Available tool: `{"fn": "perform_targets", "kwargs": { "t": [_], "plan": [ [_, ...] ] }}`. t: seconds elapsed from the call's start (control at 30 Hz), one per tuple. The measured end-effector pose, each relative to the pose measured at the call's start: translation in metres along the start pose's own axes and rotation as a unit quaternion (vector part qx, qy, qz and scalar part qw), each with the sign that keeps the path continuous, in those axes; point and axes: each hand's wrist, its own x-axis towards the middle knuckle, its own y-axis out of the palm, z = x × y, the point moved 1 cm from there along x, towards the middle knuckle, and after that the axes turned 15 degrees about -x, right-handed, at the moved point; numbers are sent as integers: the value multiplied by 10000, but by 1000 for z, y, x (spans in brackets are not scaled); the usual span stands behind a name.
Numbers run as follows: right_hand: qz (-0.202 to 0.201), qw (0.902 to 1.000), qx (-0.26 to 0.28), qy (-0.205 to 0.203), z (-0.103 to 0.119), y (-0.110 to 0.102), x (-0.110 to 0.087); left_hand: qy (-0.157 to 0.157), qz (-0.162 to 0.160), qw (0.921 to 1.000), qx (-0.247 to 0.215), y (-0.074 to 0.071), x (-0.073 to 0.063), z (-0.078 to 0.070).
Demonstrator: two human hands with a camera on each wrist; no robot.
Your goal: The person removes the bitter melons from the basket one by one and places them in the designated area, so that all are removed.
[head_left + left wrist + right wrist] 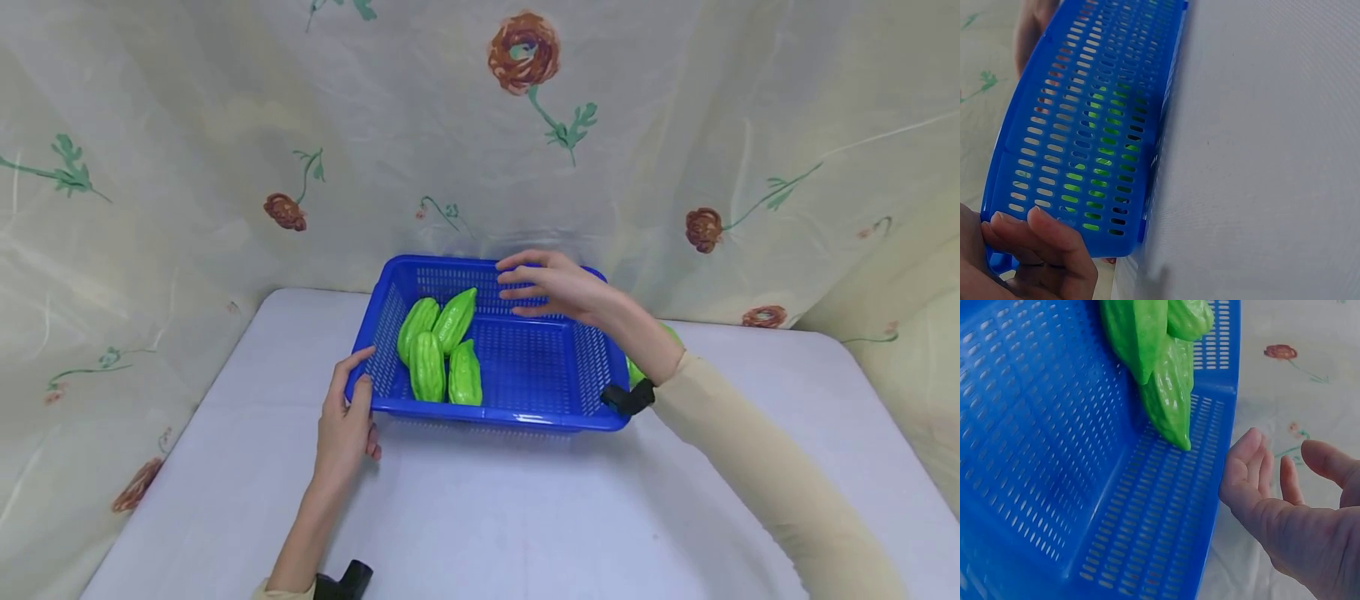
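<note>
A blue perforated plastic basket (495, 414) stands on the table. Several bright green ridged bitter gourds (427, 367) lie together in its left half. My left hand (345, 433) grips the left rim near the front corner; the left wrist view shows its curled fingers (1063, 240) against the basket's outer wall. Over the back right part of the basket is my right hand (562, 287), fingers apart and loosely bent, holding nothing. In the right wrist view that hand (1297, 515) appears beside the basket's rim. Another green gourd (637, 372) shows outside the right wall, partly hidden by my right forearm.
A white cloth covers the table (510, 517). Pale curtains (420, 125) with brown flowers hang close behind the basket and at both sides. Black straps (628, 398) sit on both wrists.
</note>
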Motion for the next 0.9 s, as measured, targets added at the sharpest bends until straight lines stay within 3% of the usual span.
{"fn": "perform_targets", "kwargs": {
  "t": [0.4,0.9],
  "plan": [
    [251,9996,7,111,0,23,28,-7,-13,10000,44,-1,2,0],
    [299,9937,-175,1069,-19,45,50,5,-12,10000,90,-1,2,0]
  ]
}}
